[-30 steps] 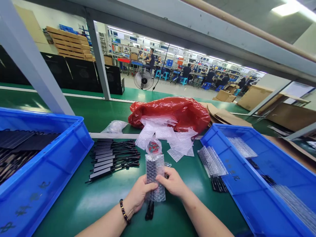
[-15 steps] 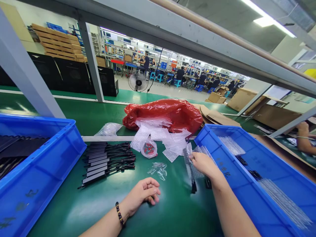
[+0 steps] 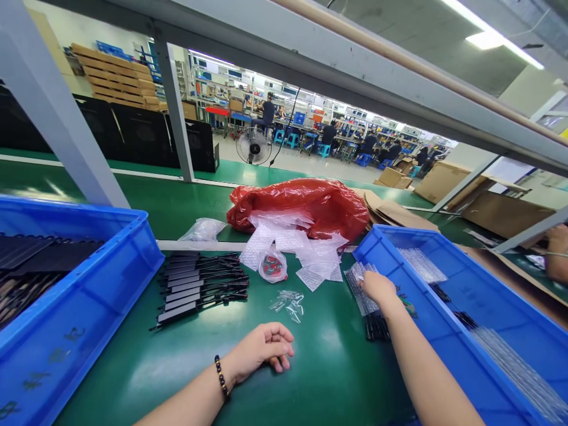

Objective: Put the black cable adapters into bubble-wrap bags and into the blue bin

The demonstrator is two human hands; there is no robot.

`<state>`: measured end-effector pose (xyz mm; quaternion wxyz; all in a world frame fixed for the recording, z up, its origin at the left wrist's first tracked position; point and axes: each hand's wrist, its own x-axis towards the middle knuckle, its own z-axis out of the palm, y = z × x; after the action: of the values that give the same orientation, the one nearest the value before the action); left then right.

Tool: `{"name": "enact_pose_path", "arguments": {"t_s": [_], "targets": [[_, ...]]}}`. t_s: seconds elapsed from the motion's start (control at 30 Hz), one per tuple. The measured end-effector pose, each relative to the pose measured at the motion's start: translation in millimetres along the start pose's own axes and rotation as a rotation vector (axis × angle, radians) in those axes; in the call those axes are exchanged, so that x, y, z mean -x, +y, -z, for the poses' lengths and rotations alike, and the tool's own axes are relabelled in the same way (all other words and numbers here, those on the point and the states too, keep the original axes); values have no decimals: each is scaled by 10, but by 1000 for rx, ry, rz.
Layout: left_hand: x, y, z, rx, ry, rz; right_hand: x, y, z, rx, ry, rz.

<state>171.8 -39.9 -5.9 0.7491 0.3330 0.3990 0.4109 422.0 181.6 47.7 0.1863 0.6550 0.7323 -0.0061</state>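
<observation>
My right hand (image 3: 378, 289) is at the right side of the green bench, fingers closed on a bubble-wrap pouch (image 3: 360, 299) in a small pile. Black cable ends (image 3: 376, 329) stick out of the pouches toward me. My left hand (image 3: 262, 352) rests over the bench with its fingers loosely bent and apart, holding nothing. Beyond it lie small clear plastic pieces (image 3: 289, 304). To the left is a row of flat black parts with cables (image 3: 184, 296). Loose bubble-wrap bags (image 3: 316, 263) spill from a red plastic bag (image 3: 341, 207).
A blue bin (image 3: 106, 307) with black parts stands at the left. Another blue bin (image 3: 426, 322) at the right holds bubble-wrapped pieces. A clear bag with red bits (image 3: 273, 266) sits mid-bench. Cardboard sheets (image 3: 399, 213) lie behind; another person's hand (image 3: 558, 251) shows at far right.
My right hand has carried the bubble-wrapped black part rightward and down onto the pile beside the right bin. My left hand has hardly moved; the view has shifted slightly.
</observation>
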Motion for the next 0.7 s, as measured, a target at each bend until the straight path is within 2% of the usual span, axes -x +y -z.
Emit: {"name": "enact_pose_path", "arguments": {"t_s": [0.1,0.23,0.3,0.37,0.47,0.53,0.6,0.7], "targets": [[15,-4,-5,8,-4,-5,95,-56,70,17,36,-15],[24,-26,16,28,-62,-5,314,-339,283,35,262,29],[35,-32,34,23,-124,2,459,-622,391,19,358,178],[64,-24,42,-1,-195,15,632,-992,465,-23,399,412],[130,18,35,-68,-286,54,915,-1632,487,-71,369,783],[166,48,25,-130,-331,90,1082,-2047,443,-50,350,972],[173,60,25,-192,-375,124,1201,-2408,363,-26,357,1118],[122,26,53,-254,-440,174,1275,-2800,220,0,354,1194]]}}
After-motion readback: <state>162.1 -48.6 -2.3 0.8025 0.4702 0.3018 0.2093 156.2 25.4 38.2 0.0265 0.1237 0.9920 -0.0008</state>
